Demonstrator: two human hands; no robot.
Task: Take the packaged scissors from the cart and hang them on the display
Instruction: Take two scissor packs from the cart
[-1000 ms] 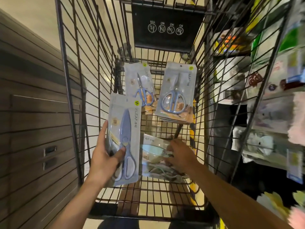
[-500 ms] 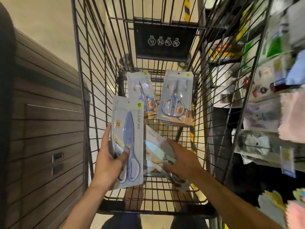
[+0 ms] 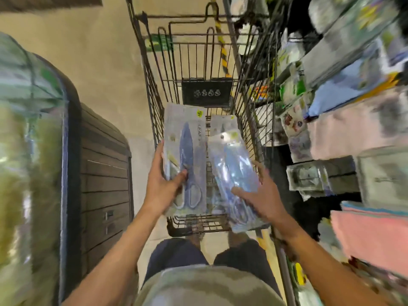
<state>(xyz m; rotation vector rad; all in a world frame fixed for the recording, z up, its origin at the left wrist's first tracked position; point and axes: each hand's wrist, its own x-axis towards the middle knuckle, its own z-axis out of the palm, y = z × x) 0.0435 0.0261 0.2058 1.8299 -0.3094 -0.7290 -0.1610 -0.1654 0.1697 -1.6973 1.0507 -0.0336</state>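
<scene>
Two scissor packs point(image 3: 186, 160) point(image 3: 235, 173) above cart rim point(image 3: 196, 225)

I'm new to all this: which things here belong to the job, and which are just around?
Part of the job:
left hand gripping a scissors pack
right hand holding a second pack
wire cart
display shelves, blurred

Just around:
pink cloths
dark slatted cabinet
</scene>
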